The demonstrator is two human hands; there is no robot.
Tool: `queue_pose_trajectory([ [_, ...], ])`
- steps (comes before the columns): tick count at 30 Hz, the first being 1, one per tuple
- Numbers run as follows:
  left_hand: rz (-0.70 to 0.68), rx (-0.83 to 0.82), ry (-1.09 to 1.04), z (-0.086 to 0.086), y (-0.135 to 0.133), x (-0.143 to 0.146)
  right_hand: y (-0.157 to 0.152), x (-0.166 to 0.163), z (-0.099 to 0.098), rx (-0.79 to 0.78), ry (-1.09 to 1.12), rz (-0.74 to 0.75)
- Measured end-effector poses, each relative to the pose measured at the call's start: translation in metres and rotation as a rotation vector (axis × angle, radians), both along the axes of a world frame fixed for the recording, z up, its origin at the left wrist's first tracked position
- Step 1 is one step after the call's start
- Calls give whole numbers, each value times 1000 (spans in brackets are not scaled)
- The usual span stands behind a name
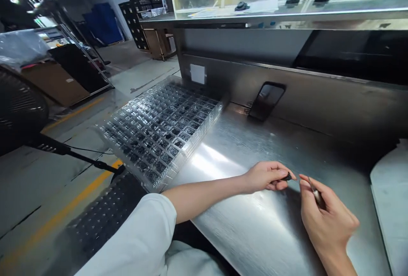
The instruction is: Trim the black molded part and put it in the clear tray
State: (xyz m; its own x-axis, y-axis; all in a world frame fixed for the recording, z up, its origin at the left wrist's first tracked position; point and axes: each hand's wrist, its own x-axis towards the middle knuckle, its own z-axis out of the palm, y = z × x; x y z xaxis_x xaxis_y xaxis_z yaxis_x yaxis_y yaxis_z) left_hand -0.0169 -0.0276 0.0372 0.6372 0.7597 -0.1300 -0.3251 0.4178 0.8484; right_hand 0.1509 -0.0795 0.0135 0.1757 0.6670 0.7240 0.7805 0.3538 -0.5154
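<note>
My left hand rests on the steel table and pinches a small black part between thumb and fingertips. My right hand is closed round thin metal tweezers, whose tip points at the black part and nearly touches it. Both hands meet low in the view, right of centre. A clear plastic tray with several rows of small black parts lies on the table's left end, well left of my left hand.
A dark phone leans against the steel back wall. A white sheet or tray lies at the right edge. A black fan stands at the far left. Below the table's left edge lies a dark tray.
</note>
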Motion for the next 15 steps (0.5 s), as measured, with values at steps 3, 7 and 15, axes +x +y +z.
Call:
queue_pose_trajectory([
  [3,110,-78,-79,-1,4,1,-1,-1,5,30,-18,-22],
  [7,277,-263,-243,-9,13,2,-4,-9,8,71,-151,122],
  [15,220,-337,-398,-31,7,12,4,-23,-7,75,-362,320],
])
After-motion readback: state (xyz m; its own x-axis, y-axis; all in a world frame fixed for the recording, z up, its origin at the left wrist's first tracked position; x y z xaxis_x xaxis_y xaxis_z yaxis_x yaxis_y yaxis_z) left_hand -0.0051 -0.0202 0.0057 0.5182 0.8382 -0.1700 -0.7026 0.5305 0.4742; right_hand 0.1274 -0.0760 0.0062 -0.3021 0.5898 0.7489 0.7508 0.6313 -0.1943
